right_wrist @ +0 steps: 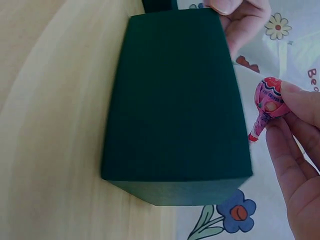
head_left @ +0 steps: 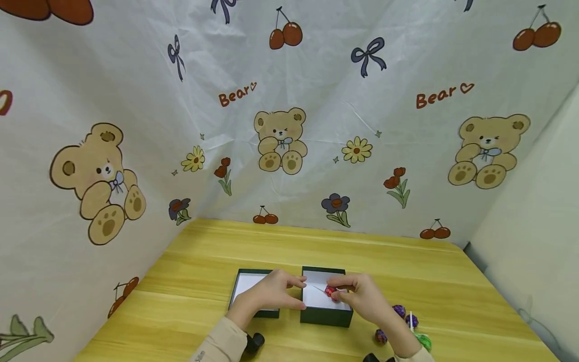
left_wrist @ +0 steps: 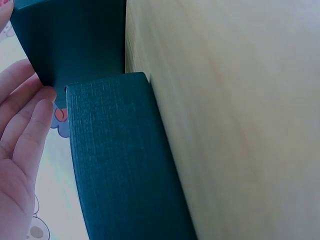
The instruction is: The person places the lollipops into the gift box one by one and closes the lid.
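Observation:
A dark green box [head_left: 325,317] with a white inside stands on the table. My right hand [head_left: 365,297] is over its right side and pinches a lollipop [right_wrist: 270,95] in a red and pink wrapper between thumb and fingers. A thin white stick [head_left: 318,288] shows left of the red wrapper in the head view; whether it belongs to the held lollipop I cannot tell. With fairly straight fingers, my left hand [head_left: 279,290] touches the box at its left side, thumb near the front corner. Behind that hand lies a shallow green lid [head_left: 246,280], white inside, partly hidden.
Several purple-wrapped lollipops [head_left: 381,336] and a green one [head_left: 423,341] lie right of the box, partly behind my right forearm. A black object [head_left: 255,343] is beside my left sleeve. Bear-patterned cloth [head_left: 280,201] hangs behind the wooden table [head_left: 384,251].

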`<state>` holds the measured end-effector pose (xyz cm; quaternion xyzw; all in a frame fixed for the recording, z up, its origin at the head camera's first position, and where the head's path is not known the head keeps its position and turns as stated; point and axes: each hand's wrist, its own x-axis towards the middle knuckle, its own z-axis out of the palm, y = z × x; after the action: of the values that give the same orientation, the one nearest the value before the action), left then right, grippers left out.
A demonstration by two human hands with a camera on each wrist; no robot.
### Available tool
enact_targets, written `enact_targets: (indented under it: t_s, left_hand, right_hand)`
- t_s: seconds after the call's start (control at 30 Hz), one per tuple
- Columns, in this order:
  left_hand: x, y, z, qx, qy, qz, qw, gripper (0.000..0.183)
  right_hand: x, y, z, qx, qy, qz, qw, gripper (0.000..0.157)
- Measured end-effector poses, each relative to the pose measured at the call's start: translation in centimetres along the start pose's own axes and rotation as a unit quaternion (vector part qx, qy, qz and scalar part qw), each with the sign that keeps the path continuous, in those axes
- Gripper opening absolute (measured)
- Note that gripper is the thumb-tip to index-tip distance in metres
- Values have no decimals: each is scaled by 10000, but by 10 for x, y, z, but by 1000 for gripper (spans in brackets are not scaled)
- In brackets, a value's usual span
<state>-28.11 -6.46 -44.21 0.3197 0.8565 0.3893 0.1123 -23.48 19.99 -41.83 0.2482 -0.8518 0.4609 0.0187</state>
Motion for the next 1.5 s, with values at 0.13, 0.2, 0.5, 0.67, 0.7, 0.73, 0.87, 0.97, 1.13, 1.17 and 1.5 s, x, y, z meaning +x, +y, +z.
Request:
enact_targets:
  t_s: [0.13,0.2,0.5,0.67,0.7,0.73,0.87,0.97,1.13,1.17,1.5]
  left_hand:
    - [1,0,2,112,-30,33,9999,48]
    - [1,0,2,103,-34,21,9999,48]
    - [0,1,1,107,-6,-19,9999,49]
    - [1,4,0,116,-47,-25,9999,49]
    - [1,4,0,107,-52,-29,9999,49]
    - [1,4,0,105,-51,-41,9999,49]
    - [1,4,0,142,-6,-54,9999,49]
    - [0,4,0,115,15,-40,9999,49]
    - [-1,2,1,-4,5,-27,10000,49]
    - [-1,2,1,-22,8,-33,10000,49]
    - [0,2,2,-21,4,-47,10000,50]
  right_hand:
    - [-1,4,4,194,-77,73,9998,23]
    - [-1,5,6,162,-81,56,9998,23]
    - [2,7,13,-40,28,37,10000,20]
    - [3,11,14,-143,94,81,9998,19]
    - [3,11,15,-154,99,83,9998,19]
    - [3,12,15,-167,106,75,9998,19]
    - [3,12,14,-103,114,99,9998,18]
    - [3,11,13,-36,116,134,9998,18]
    - [2,9,11,-2,121,177,9998,18]
    - [2,8,10,23,120,186,9998,18]
    - [-1,7,-6,205,287,426,9985,19]
